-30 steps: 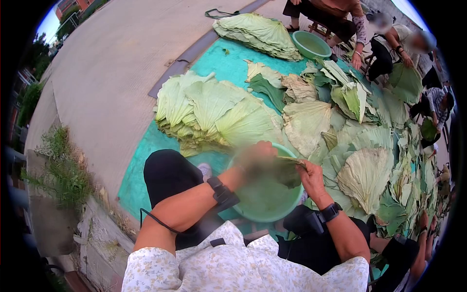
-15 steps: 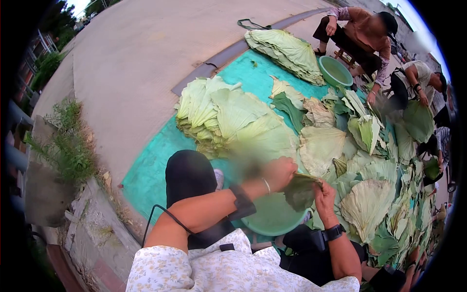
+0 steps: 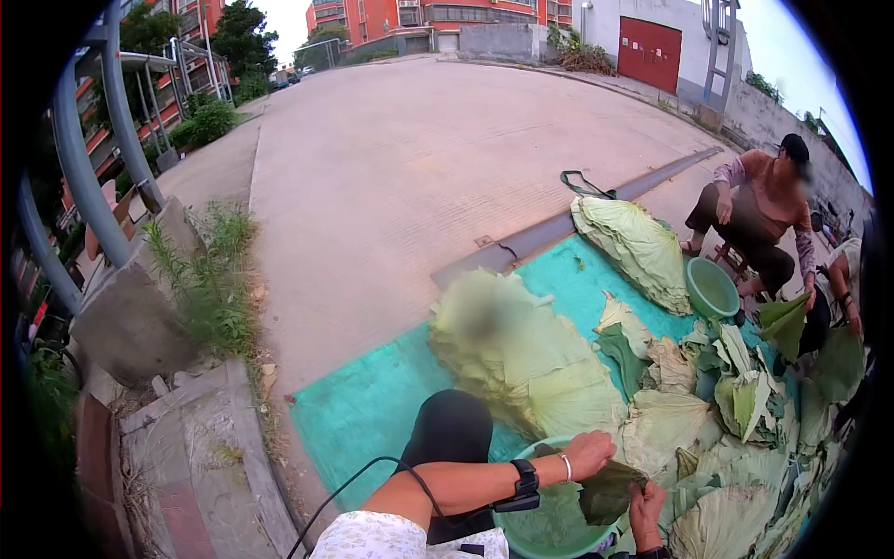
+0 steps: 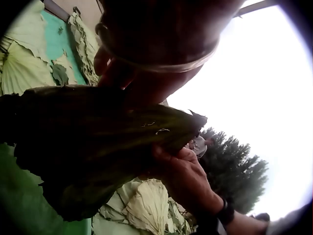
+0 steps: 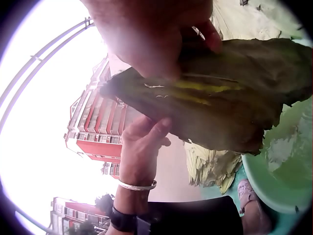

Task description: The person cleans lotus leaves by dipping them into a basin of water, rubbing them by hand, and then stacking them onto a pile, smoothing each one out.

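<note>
A folded, dark green-brown lotus leaf [image 3: 607, 492] is held up over a pale green basin [image 3: 549, 533] with water in it. My left hand [image 3: 590, 454], with a white bracelet at the wrist, grips the leaf's upper edge. On the opposite side my right hand [image 3: 645, 509] pinches the edge between thumb and fingers. In the right wrist view the leaf [image 5: 230, 98] spreads out with a ragged lower edge and small slits near its narrow end. The left thumb [image 5: 160, 128] presses against the leaf's border there.
A tall stack of pale lotus leaves [image 3: 549, 363] lies beyond the basin on a turquoise sheet [image 3: 363, 382]. Loose leaves [image 3: 736, 494] cover the right side. Another person [image 3: 768, 210] sits near a second leaf stack [image 3: 633, 252] and a second basin [image 3: 712, 287].
The head view has tilted up and swung left, bringing buildings into sight. Both hands keep hold of the leaf, which shows more fully than before. The seated person now lifts a leaf.
</note>
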### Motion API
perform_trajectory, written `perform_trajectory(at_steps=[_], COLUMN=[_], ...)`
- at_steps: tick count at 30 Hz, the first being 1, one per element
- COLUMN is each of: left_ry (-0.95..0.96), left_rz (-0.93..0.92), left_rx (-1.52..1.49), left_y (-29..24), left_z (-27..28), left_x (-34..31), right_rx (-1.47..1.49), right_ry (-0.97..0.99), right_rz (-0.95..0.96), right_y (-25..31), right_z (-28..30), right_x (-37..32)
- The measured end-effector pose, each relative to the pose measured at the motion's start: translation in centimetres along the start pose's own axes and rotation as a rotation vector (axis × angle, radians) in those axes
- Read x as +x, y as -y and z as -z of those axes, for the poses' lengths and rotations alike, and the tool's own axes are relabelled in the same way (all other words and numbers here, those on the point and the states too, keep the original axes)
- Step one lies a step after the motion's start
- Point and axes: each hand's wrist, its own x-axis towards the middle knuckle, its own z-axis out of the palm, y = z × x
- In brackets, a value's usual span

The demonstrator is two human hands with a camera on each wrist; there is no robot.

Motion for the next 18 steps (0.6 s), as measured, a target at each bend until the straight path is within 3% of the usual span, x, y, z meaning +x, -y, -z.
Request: perform_trajectory(at_steps=[5, 11, 14, 17, 18], left_ry=[-0.007, 0.008, -0.003, -0.128, -0.127], left_rz=[0.002, 0.0, 0.02, -0.067, -0.067], left_rx=[-0.008, 0.039, 0.021, -0.01, -0.011], left_y=[-0.1, 0.1, 0.0, 0.6, 0.4], left_z=[0.3, -0.3, 0.0, 0.2, 0.7], left_x=[-0.2, -0.2, -0.1, 0.2, 0.2], right_rx=[-0.044, 0.14, 0.045, -0.09, -0.095], right_ry=[-0.055, -0.089, -0.023, -0.007, 0.005], right_rz=[0.057, -0.073, 0.027, 0.007, -0.112], right_y=[-1.6, -3.6, -5.9, -7.8, -6.7], right_z=[-0.1, -1.7, -1.9, -1.9, -1.5], right_x=[-0.3, -0.1, 0.0, -0.3, -0.2])
